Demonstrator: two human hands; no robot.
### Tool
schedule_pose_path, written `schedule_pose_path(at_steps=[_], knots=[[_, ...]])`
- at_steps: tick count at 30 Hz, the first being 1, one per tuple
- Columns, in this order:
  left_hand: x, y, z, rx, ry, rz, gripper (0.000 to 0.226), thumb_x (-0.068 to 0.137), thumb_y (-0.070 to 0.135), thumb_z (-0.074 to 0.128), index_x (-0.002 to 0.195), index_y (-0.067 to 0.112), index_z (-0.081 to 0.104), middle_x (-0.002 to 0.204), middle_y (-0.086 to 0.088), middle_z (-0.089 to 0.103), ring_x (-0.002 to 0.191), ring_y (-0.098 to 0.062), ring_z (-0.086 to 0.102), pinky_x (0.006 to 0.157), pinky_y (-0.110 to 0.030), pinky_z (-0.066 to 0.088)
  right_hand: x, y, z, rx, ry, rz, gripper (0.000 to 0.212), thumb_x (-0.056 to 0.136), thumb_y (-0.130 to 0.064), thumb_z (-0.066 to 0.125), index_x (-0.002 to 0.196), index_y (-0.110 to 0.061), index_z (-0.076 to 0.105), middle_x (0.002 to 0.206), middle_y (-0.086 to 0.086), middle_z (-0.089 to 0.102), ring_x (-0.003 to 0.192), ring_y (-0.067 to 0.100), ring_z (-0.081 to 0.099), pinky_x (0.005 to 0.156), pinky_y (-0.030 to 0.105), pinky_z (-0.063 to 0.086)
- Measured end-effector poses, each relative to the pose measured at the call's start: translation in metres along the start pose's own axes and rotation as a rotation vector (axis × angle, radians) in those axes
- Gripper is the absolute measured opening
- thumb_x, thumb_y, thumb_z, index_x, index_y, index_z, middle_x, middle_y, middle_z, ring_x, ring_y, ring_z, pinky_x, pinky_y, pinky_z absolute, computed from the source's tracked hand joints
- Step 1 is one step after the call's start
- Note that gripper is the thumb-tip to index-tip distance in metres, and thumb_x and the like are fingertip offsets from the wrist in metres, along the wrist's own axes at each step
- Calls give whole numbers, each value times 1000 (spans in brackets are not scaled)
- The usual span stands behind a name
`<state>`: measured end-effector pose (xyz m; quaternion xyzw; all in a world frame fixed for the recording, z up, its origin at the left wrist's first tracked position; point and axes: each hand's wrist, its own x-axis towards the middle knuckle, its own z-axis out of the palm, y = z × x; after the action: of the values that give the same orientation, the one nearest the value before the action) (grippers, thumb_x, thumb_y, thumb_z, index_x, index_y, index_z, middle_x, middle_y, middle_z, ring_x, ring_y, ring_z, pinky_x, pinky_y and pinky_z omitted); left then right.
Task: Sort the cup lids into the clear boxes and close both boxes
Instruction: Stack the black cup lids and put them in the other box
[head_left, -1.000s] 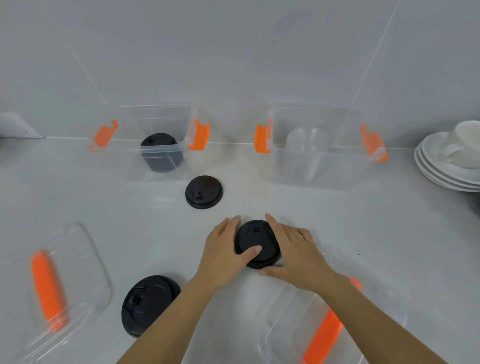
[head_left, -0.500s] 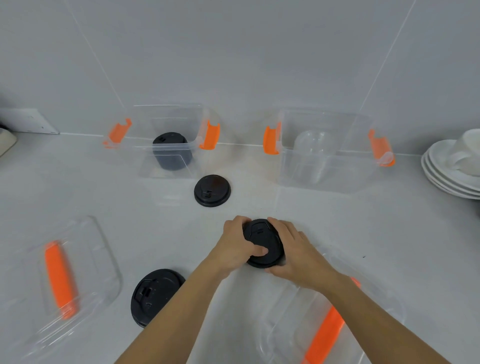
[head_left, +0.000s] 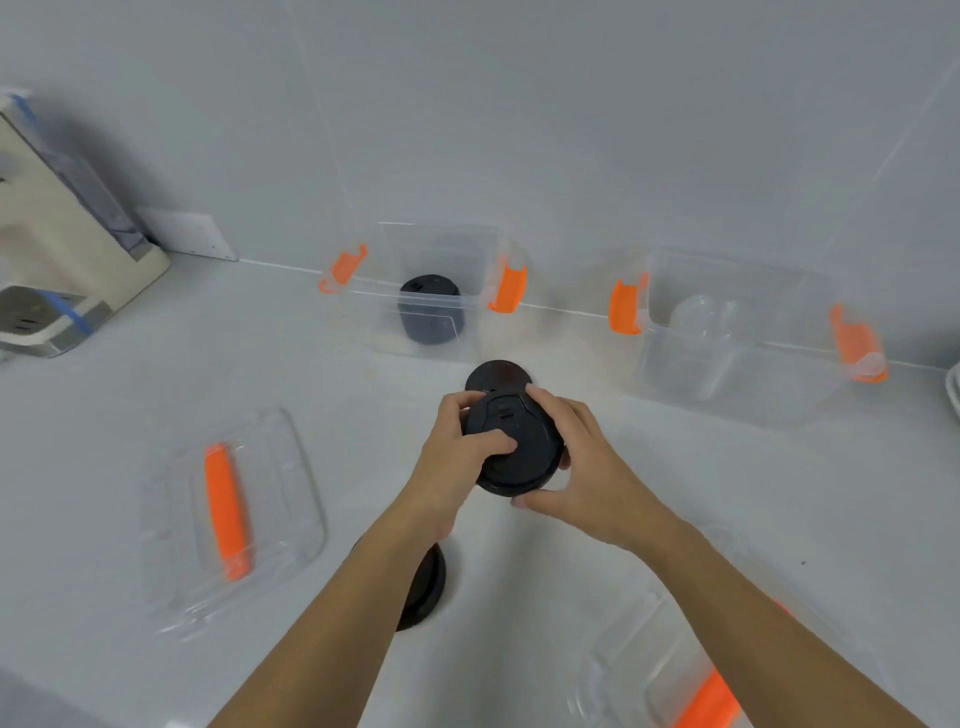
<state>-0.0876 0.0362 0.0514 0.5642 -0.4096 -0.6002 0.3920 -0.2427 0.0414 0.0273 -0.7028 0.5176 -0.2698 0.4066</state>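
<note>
Both hands hold a black cup lid (head_left: 519, 452) lifted off the white counter. My left hand (head_left: 457, 457) grips its left edge with the thumb on top. My right hand (head_left: 576, 457) curls round its right edge. A second black lid (head_left: 496, 375) lies just behind it on the counter. A third black lid (head_left: 428, 587) lies under my left forearm, partly hidden. The left clear box (head_left: 441, 249) holds a stack of black lids (head_left: 430, 309). The right clear box (head_left: 743, 364) holds clear lids (head_left: 701, 317).
Two clear box covers with orange handles lie on the counter, one at the left (head_left: 280, 519) and one at the bottom right (head_left: 654, 675). A beige appliance (head_left: 62, 249) stands at the far left. The tiled wall runs behind the boxes.
Both hands closed round the black lid and lifted it off the counter, carrying it away from me toward the boxes. The camera view swung to the left.
</note>
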Motion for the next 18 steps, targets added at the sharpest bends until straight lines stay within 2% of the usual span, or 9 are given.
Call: schedule_pose_path(at_steps=[1, 3, 6, 10, 12, 16, 18], knots=[[-4, 3, -6, -7, 31, 15, 55, 62, 16, 61, 115, 20, 49, 111, -4, 59, 108, -28, 59, 92, -44, 52, 3, -6, 4, -7, -11, -18, 99, 70, -19, 80, 147, -33, 18, 139, -10, 27, 116, 0, 39, 99, 13, 37], [-13, 6, -19, -7, 85, 54, 53, 63, 17, 59, 115, 19, 50, 110, -3, 60, 105, -26, 59, 87, -39, 52, 10, -19, 12, -22, -35, -57, 100, 71, -22, 80, 147, -33, 17, 141, -11, 27, 115, 1, 38, 93, 7, 36], [-26, 6, -40, -15, 170, 111, 41, 78, 9, 60, 116, 18, 51, 112, -2, 60, 104, -22, 58, 83, -32, 51, 18, -34, 29, -16, -93, -107, 99, 71, -24, 80, 147, -32, 17, 142, -10, 28, 116, 0, 38, 89, 4, 34], [-43, 0, -60, -27, 271, 150, 36, 85, 2, 55, 118, 17, 51, 107, 2, 60, 93, -9, 58, 66, -13, 48, 24, -46, 50, 5, -167, -150, 101, 70, -26, 80, 147, -34, 16, 137, -10, 30, 109, -11, 40, 89, 4, 33], [-51, -5, -69, -38, 314, 150, 36, 85, 1, 55, 118, 16, 52, 105, 3, 60, 89, -6, 58, 57, -6, 48, 26, -51, 60, 3, -204, -163, 102, 69, -25, 81, 147, -34, 16, 137, -10, 31, 109, -11, 39, 89, 4, 34], [-65, -15, -81, -74, 392, 142, 31, 87, 6, 57, 116, 17, 53, 103, 5, 60, 88, -3, 58, 56, -4, 47, 25, -57, 76, -17, -257, -184, 103, 69, -25, 82, 147, -34, 16, 138, -10, 30, 111, -6, 39, 89, 5, 34], [-72, -22, -83, -105, 421, 136, 28, 89, 14, 58, 116, 17, 54, 104, 7, 61, 90, -2, 59, 61, -6, 48, 23, -57, 83, -32, -283, -185, 102, 69, -28, 81, 147, -37, 16, 139, -11, 29, 121, 2, 37, 97, 11, 34]])
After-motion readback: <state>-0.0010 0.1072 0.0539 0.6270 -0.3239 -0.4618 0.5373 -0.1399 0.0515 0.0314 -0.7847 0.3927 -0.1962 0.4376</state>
